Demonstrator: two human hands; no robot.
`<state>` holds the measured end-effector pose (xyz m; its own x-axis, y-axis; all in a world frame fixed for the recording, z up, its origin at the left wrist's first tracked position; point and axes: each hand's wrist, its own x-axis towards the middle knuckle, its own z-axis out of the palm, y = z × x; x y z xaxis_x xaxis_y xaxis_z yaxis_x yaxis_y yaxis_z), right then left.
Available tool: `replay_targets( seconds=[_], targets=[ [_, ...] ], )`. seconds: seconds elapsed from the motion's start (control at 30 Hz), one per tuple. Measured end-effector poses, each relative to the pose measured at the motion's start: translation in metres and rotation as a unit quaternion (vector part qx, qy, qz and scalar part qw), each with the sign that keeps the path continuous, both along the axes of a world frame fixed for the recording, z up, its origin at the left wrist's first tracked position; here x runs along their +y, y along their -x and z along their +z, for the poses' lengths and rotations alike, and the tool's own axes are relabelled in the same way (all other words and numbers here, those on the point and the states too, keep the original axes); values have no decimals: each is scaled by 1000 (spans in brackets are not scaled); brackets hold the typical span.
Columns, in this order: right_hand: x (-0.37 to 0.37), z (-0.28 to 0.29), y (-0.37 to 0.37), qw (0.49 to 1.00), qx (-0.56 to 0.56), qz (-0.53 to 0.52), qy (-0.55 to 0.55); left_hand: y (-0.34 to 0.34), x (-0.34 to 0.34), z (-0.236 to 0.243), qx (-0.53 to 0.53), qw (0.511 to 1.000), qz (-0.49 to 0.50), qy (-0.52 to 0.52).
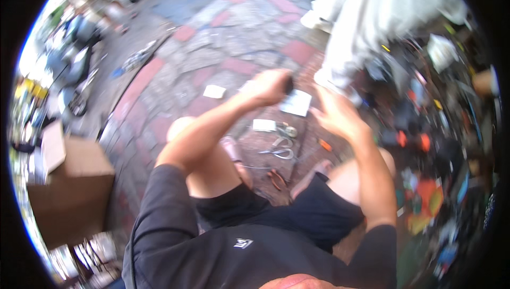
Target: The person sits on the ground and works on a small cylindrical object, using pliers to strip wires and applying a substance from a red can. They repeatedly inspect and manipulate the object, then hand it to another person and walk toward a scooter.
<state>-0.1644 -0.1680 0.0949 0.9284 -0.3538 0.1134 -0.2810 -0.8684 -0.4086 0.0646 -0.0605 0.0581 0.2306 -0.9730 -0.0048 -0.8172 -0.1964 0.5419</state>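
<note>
My left hand [270, 87] is closed around a small dark object [289, 83], too blurred to name. My right hand [340, 111] reaches forward with its fingers stretched out and thumb apart, its fingertips by the lower edge of a hanging white cloth [366, 29]; whether they touch it I cannot tell. Between and below the hands lie a white sheet of paper [296, 103], a small white box [264, 125] and scissors with pale handles [281, 153]. Closer to me are orange-handled pliers [276, 179] and a small orange item [325, 144].
A cardboard box [74, 193] stands open at my left. Tools and loose parts clutter the ground [425, 183] on the right. Another white piece [214, 91] lies on the stone paving [202, 58]. Parked motorbikes [74, 71] line the far left.
</note>
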Motion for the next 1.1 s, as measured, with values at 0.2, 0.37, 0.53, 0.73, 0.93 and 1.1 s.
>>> replay_targets(
  seconds=[0.2, 0.37, 0.53, 0.73, 0.93, 1.1],
  targets=[
    [14, 30, 5, 992, 124, -7, -20, 12, 1, -8, 43, 996, 9, 83],
    [12, 28, 14, 982, 160, -35, -89, 16, 1, 0, 54, 996, -8, 76],
    [8, 17, 16, 989, 143, -1, -32, 13, 1, -3, 53, 994, -11, 97],
    [23, 32, -2, 980, 181, -21, -82, 4, 7, -10, 44, 994, -1, 99],
    [27, 30, -13, 977, 198, -11, -79, -4, 18, -8, 38, 996, 4, 81],
    [29, 26, -20, 983, 172, 15, -64, -10, 26, -11, 18, 998, 9, 64]
  ],
)
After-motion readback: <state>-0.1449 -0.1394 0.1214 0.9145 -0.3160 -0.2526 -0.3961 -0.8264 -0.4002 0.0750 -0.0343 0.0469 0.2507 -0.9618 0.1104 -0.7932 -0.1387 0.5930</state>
